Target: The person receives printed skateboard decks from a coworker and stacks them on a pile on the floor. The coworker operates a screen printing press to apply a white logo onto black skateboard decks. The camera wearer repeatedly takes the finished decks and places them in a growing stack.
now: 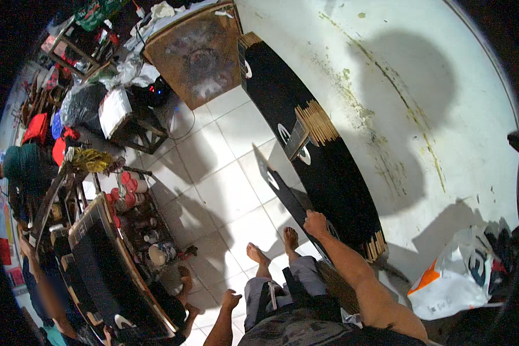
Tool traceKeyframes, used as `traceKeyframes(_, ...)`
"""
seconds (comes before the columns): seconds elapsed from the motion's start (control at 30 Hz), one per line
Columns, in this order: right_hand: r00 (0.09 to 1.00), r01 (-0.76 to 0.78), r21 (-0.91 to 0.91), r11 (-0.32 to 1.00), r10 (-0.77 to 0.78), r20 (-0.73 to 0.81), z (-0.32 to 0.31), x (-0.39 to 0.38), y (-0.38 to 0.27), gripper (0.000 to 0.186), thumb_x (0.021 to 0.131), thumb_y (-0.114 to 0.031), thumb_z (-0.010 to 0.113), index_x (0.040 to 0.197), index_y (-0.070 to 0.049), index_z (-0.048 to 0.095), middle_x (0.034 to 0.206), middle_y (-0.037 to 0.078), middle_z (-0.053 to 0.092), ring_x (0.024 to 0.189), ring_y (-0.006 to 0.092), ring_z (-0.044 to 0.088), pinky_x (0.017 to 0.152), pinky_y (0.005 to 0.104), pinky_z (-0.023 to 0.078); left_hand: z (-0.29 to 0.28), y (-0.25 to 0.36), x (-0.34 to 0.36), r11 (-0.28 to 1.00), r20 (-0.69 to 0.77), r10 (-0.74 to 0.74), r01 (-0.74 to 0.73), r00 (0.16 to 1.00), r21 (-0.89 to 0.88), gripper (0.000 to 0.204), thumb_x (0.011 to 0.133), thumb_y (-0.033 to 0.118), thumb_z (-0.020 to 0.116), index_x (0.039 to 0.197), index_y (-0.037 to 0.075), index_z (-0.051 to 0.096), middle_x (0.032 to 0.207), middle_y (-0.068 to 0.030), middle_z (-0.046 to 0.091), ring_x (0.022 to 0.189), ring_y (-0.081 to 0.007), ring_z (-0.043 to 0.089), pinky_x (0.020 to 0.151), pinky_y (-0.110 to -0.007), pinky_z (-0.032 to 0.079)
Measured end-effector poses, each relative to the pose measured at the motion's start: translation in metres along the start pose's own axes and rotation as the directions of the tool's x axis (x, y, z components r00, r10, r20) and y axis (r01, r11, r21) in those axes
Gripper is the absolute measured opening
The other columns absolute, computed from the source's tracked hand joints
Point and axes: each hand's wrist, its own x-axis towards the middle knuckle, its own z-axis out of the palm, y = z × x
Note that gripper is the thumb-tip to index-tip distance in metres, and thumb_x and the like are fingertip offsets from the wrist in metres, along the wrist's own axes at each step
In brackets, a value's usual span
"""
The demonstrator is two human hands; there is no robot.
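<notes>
My right hand point(316, 225) is closed on the near end of a thin black board point(287, 199) with white markings, which stands out over the floor beside a long black bench-like surface point(334, 173). That surface runs along the wall and bears white ring marks. On it lie a bundle of thin wooden strips point(317, 124) and another bundle point(375, 247) at its near end. My left hand point(230, 300) hangs beside my left thigh, fingers curled in, with nothing visible in it.
At left a person sits by another black-topped table point(106, 271). Jars with red lids point(131, 187) crowd a rack there. A brown wooden board point(199, 55) stands at the far end, near a stool point(135, 124). A white plastic bag point(452, 282) sits at right by the stained wall.
</notes>
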Motion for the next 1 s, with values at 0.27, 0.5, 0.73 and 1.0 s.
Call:
traceKeyframes(0.27,0.991,-0.131,-0.012,0.991,0.131,0.009,-0.012,0.034,0.063,0.018,0.074,-0.011,0.057,0.086,0.002,0.056,0.08,0.022,0.061,0.08,0.0385,0.059,0.072,0.0477,0.046,0.0,0.057,-0.012,0.962,-0.099,-0.06,0.031,0.993,-0.273,0.046,0.066,0.032,0.07,0.096,-0.001,0.059,0.088,-0.0176,0.064,0.084,-0.03,0.062,0.075,-0.036,0.048)
traceKeyframes(0.5,0.949,-0.307,-0.138,0.942,0.314,0.036,-0.01,0.066,0.09,0.023,0.068,-0.012,0.064,0.086,0.0,0.058,0.085,0.019,0.062,0.083,0.0336,0.061,0.075,0.0415,0.049,-0.019,0.139,-0.002,0.866,-0.219,-0.03,-0.084,0.975,-0.492,0.038,0.07,0.023,0.068,0.096,-0.003,0.059,0.082,-0.0167,0.065,0.077,-0.0251,0.063,0.071,-0.033,0.049)
traceKeyframes(0.73,0.975,-0.213,-0.2,0.956,0.194,-0.111,-0.006,0.074,0.127,0.025,0.067,-0.014,0.063,0.089,-0.001,0.058,0.084,0.015,0.06,0.08,0.0313,0.059,0.071,0.0417,0.047,-0.011,0.125,-0.005,0.923,-0.241,-0.023,-0.071,0.97,-0.377,0.038,0.068,0.025,0.07,0.093,-0.002,0.061,0.081,-0.0156,0.065,0.076,-0.0248,0.063,0.071,-0.034,0.049)
traceKeyframes(1.0,0.918,-0.152,-0.357,0.921,-0.002,-0.396,0.018,0.083,0.155,0.037,0.061,-0.02,0.061,0.093,-0.003,0.057,0.074,0.008,0.049,0.067,0.025,0.052,0.059,0.0398,0.041,0.014,0.092,-0.019,0.939,-0.136,-0.124,0.072,0.983,-0.335,0.04,0.068,0.027,0.07,0.095,-0.002,0.06,0.085,-0.0174,0.064,0.079,-0.0264,0.063,0.073,-0.034,0.049)
